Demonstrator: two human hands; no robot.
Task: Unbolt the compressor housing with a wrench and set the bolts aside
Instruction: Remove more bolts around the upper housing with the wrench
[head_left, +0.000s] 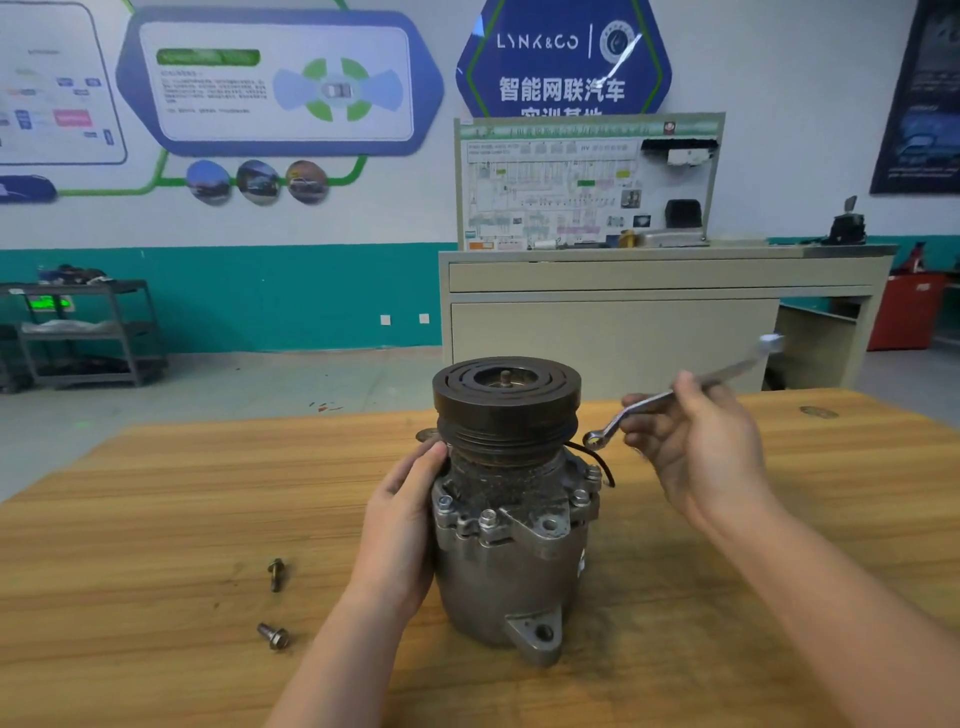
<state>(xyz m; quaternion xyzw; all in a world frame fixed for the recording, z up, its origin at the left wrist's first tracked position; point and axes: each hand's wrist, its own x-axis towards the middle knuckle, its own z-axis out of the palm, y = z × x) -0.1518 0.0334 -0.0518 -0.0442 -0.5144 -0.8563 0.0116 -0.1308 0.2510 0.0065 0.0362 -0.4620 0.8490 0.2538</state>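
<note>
Nearest me, toward the surface's near-left area, I see two loose bolts: one bolt lying closest to the near edge, a second bolt just beyond it, the two apart and not touching. Both lie left of my left forearm.

Mid-surface stands the compressor, upright on its housing, dark grooved pulley on top, a mounting ear pointing toward me. I count several bolt heads seated around the flange under the pulley neck.

My left hand lies flat against the housing's left side, fingers wrapped up toward the pulley; grip pressed on the body.

My right hand hovers right of the pulley, grip pinching the shank of a wrench. Its ring end sits just beside the pulley rim, above the flange, not on any bolt. The far end is blurred.

Beyond the far edge: a beige cabinet carrying a wiring-diagram board, a teal-banded wall behind.
</note>
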